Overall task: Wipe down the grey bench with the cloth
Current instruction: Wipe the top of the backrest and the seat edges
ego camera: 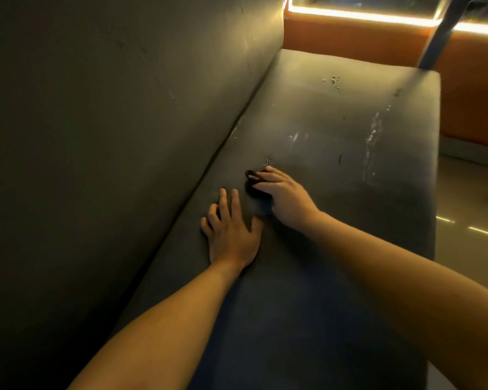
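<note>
On the middle of the seat, under my right hand, lies the dark cloth, bunched small so that my curled fingers can grip it and press it onto the grey bench. My left hand rests just beside it, nearer to me, open and flat with spread fingers, I think to carry my weight while I lean. Beyond the cloth, toward the front edge, are white smears, and at the far end some crumbs, both not yet wiped. The backrest rises at my left.
</note>
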The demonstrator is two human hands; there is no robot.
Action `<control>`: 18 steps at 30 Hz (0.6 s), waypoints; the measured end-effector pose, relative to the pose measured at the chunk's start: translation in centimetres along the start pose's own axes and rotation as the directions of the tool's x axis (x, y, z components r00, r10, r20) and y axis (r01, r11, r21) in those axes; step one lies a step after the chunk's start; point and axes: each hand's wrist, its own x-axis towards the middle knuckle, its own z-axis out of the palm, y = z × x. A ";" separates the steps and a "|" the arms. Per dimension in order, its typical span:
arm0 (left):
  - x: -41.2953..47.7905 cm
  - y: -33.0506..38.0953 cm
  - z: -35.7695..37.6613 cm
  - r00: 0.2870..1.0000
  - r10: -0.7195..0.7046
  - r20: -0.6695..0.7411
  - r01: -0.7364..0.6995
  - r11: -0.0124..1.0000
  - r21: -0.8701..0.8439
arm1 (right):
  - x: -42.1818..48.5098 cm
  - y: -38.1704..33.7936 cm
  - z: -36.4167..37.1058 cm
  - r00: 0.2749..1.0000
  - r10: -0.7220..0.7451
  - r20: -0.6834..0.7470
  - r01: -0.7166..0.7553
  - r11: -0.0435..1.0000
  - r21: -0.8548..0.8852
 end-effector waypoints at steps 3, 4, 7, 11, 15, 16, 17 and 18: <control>0.0 0.1 0.1 1.000 0.004 -0.005 -0.004 1.000 -0.014 | -0.7 2.8 -1.7 0.961 0.206 -0.184 -0.207 0.978 0.013; 0.0 0.1 0.2 1.000 0.007 -0.011 -0.008 1.000 -0.018 | -0.9 3.3 -2.0 0.927 0.295 -0.231 -0.290 0.956 0.055; 0.1 0.0 0.4 1.000 0.002 -0.006 -0.002 1.000 -0.011 | -0.7 1.9 -1.3 0.886 0.395 -0.242 -0.368 0.918 0.148; -0.2 0.3 0.3 1.000 -0.003 0.012 0.003 1.000 0.010 | -1.4 -1.7 0.4 0.928 0.334 -0.166 -0.302 0.934 0.192; -0.1 0.4 0.0 1.000 0.000 0.002 0.000 1.000 0.018 | -2.1 -3.2 1.1 0.975 0.204 -0.090 -0.187 0.968 0.170; -0.3 0.3 0.0 1.000 0.002 -0.003 -0.002 1.000 0.012 | -2.4 -3.7 1.5 0.986 0.149 -0.068 -0.137 0.977 0.163; -0.4 0.3 0.0 1.000 0.002 -0.007 -0.002 1.000 0.003 | -2.8 -3.9 1.8 0.994 0.103 -0.045 -0.095 0.982 0.162; -0.5 0.2 -0.1 1.000 0.001 -0.007 -0.001 1.000 -0.009 | -3.1 -3.8 2.0 0.998 0.067 -0.016 -0.064 0.985 0.158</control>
